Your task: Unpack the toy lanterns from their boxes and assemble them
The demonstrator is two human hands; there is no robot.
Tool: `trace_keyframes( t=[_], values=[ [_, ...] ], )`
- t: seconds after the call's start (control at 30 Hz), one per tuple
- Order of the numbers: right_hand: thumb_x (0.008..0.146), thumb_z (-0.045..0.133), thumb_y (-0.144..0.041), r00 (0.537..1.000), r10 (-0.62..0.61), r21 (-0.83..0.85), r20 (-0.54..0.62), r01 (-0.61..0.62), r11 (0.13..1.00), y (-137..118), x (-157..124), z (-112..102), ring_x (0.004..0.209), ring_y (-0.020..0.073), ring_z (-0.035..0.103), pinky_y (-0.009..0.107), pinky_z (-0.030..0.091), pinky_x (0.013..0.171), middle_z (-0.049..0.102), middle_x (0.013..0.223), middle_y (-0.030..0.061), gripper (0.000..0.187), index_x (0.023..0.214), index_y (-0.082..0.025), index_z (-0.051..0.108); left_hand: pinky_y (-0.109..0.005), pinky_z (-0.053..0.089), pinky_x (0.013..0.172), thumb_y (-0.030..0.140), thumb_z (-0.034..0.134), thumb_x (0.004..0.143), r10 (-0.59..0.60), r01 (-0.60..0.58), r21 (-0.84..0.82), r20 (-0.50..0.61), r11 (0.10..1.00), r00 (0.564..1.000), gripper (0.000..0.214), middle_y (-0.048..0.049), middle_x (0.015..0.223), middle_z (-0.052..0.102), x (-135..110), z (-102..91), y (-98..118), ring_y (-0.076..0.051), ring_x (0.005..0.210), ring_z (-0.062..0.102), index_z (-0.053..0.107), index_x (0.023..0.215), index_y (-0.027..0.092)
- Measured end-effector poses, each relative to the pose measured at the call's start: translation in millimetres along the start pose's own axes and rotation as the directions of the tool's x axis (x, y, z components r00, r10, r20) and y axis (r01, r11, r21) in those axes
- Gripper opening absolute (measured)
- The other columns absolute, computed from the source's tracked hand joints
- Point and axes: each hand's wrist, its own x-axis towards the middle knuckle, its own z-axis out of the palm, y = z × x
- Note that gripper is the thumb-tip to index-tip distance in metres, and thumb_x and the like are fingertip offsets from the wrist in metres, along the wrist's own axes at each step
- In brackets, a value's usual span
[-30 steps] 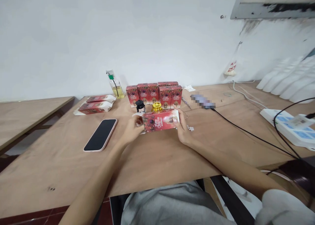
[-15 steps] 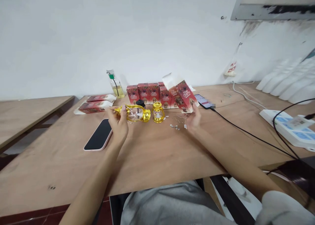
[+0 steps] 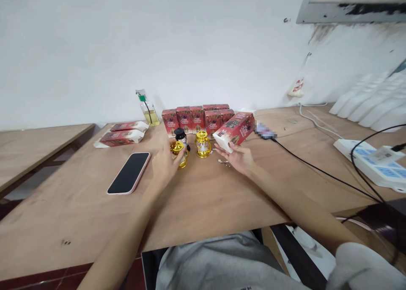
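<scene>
My left hand (image 3: 165, 161) is closed around a small gold lantern (image 3: 183, 162), which now stands upright at the table's surface, its left side hidden by the fingers. Right behind it is a black lantern (image 3: 180, 134), partly covered. A second gold lantern (image 3: 203, 145) stands just to the right, touched by neither hand. On the other side, my right hand (image 3: 240, 158) grips a red printed box (image 3: 236, 129) from below, thumb on its pale end. The box is held tilted above the table. Small metallic bits (image 3: 224, 163) lie beside that hand's fingertips.
Several red boxes (image 3: 196, 120) line up against the wall, and more lie at left (image 3: 122, 137). A pump bottle (image 3: 151, 116) stands behind them. A phone (image 3: 129, 173) lies by my left arm. At right are a cable (image 3: 317, 167) and a power strip (image 3: 371, 163).
My left hand has turned the gold lantern from lying sideways to upright and lowered it. The red box in my right hand has tipped over, its open flap no longer showing.
</scene>
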Motion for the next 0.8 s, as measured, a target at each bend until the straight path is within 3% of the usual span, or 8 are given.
trace_keyframes(
  t=[0.13, 0.2, 0.33, 0.4, 0.47, 0.53, 0.63, 0.8],
  values=[
    [0.062, 0.071, -0.029, 0.999, 0.029, -0.07, 0.045, -0.026, 0.997, 1.9, -3.2, 4.7, 0.112, 0.0252, 0.056, 0.045, 0.045, 0.097, 0.068, 0.105, 0.0019, 0.034, 0.095, -0.024, 0.063, -0.036, 0.046, 0.073, 0.029, 0.053, 0.075, 0.139, -0.141, -0.046, -0.03, 0.989, 0.99, 0.044, -0.0097, 0.105, 0.062, 0.1, 0.5, -0.7, -0.028, 0.092, 0.06, 0.047, 0.118, 0.017],
    [0.062, 0.072, -0.032, 0.997, 0.043, -0.102, 0.064, -0.036, 0.994, 3.6, -5.1, 7.9, 0.113, 0.0254, 0.055, 0.045, 0.045, 0.096, 0.067, 0.107, 0.0026, 0.04, 0.1, -0.025, 0.062, -0.04, 0.045, 0.081, 0.022, 0.053, 0.071, 0.241, -0.248, -0.06, -0.105, 0.967, 0.965, 0.05, -0.0125, 0.111, 0.058, 1.3, 0.8, -3.0, -0.029, 0.101, 0.056, 0.046, 0.119, 0.015],
    [0.059, 0.077, -0.034, 0.998, 0.02, -0.167, 0.056, -0.01, 0.986, 11.2, -9.5, 12.4, 0.111, 0.0254, 0.056, 0.046, 0.043, 0.097, 0.067, 0.108, 0.0035, 0.053, 0.108, -0.026, 0.059, -0.043, 0.042, 0.088, 0.017, 0.055, 0.07, 0.418, -0.443, 0.026, -0.387, 0.896, 0.822, 0.044, -0.0144, 0.112, 0.056, -1.4, -3.2, -0.7, -0.029, 0.106, 0.052, 0.049, 0.113, 0.015],
    [0.056, 0.079, -0.034, 0.999, 0.01, -0.197, 0.042, -0.002, 0.98, 16.3, -12.0, 13.7, 0.11, 0.0248, 0.056, 0.045, 0.042, 0.098, 0.067, 0.108, 0.0026, 0.059, 0.111, -0.027, 0.058, -0.04, 0.044, 0.081, 0.015, 0.056, 0.072, 0.51, -0.536, 0.053, -0.399, 0.843, 0.762, 0.036, -0.0117, 0.101, 0.059, -7.6, -5.9, 7.5, -0.026, 0.095, 0.055, 0.051, 0.107, 0.016],
    [0.054, 0.081, -0.035, 0.999, 0.021, -0.23, 0.05, -0.009, 0.973, 20.9, -14.5, 14.5, 0.109, 0.0245, 0.057, 0.044, 0.04, 0.1, 0.066, 0.108, 0.002, 0.062, 0.111, -0.028, 0.058, -0.036, 0.043, 0.075, 0.015, 0.057, 0.074, 0.588, -0.619, 0.01, -0.326, 0.785, 0.74, 0.032, -0.0089, 0.094, 0.06, -15.9, -6.6, 19.3, -0.023, 0.088, 0.056, 0.051, 0.105, 0.017],
    [0.053, 0.082, -0.037, 0.996, 0.041, -0.268, 0.076, -0.019, 0.963, 24.2, -16.5, 14.5, 0.108, 0.0247, 0.057, 0.044, 0.039, 0.101, 0.066, 0.108, 0.0027, 0.064, 0.112, -0.027, 0.058, -0.036, 0.043, 0.074, 0.02, 0.06, 0.075, 0.617, -0.653, -0.075, -0.262, 0.754, 0.742, 0.035, -0.0085, 0.095, 0.06, -23.9, -4.3, 31.1, -0.023, 0.089, 0.056, 0.049, 0.107, 0.018],
    [0.054, 0.082, -0.039, 0.994, 0.048, -0.33, 0.098, -0.013, 0.944, 27.4, -17.7, 12.4, 0.105, 0.0248, 0.057, 0.045, 0.037, 0.102, 0.066, 0.108, 0.0038, 0.064, 0.112, -0.026, 0.058, -0.036, 0.044, 0.077, 0.03, 0.067, 0.073, 0.57, -0.616, -0.199, -0.243, 0.763, 0.785, 0.045, -0.01, 0.099, 0.058, -30.8, 2.8, 40.8, -0.024, 0.093, 0.054, 0.045, 0.11, 0.017],
    [0.053, 0.082, -0.037, 0.993, 0.01, -0.409, 0.116, 0.038, 0.912, 32.1, -17.7, 8.9, 0.102, 0.0226, 0.058, 0.042, 0.039, 0.099, 0.065, 0.107, 0.0027, 0.061, 0.109, -0.026, 0.059, -0.036, 0.045, 0.076, 0.039, 0.073, 0.068, 0.505, -0.573, -0.271, -0.282, 0.774, 0.816, 0.053, -0.0087, 0.099, 0.056, -30.7, 11.9, 36.8, -0.023, 0.092, 0.054, 0.044, 0.108, 0.019]
  ],
)
